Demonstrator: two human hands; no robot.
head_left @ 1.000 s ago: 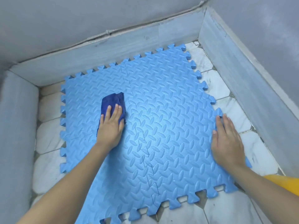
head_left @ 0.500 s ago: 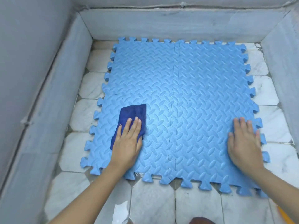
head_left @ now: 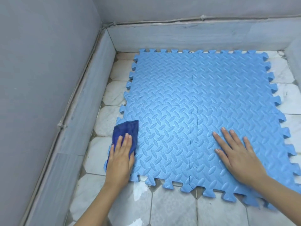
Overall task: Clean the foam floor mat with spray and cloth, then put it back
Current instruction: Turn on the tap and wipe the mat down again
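Note:
A light blue foam floor mat [head_left: 203, 103] of interlocking tiles lies flat on the tiled floor in a corner. A dark blue cloth [head_left: 126, 132] sits at the mat's near left edge. My left hand [head_left: 120, 159] presses flat on the cloth with straight fingers, its heel covering the cloth's near part. My right hand [head_left: 236, 154] lies flat, fingers spread, on the mat's near right part. No spray bottle is in view.
White marble floor tiles [head_left: 172, 207] surround the mat, with a wet shine near the front. A grey skirting ledge [head_left: 78, 115] and grey walls close in the left and far sides; another ledge [head_left: 294, 51] stands at the far right.
My left hand has slid the cloth leftward to the mat's near left edge. My right hand has moved inward from the right edge. The view has swung right, and the yellow object has gone.

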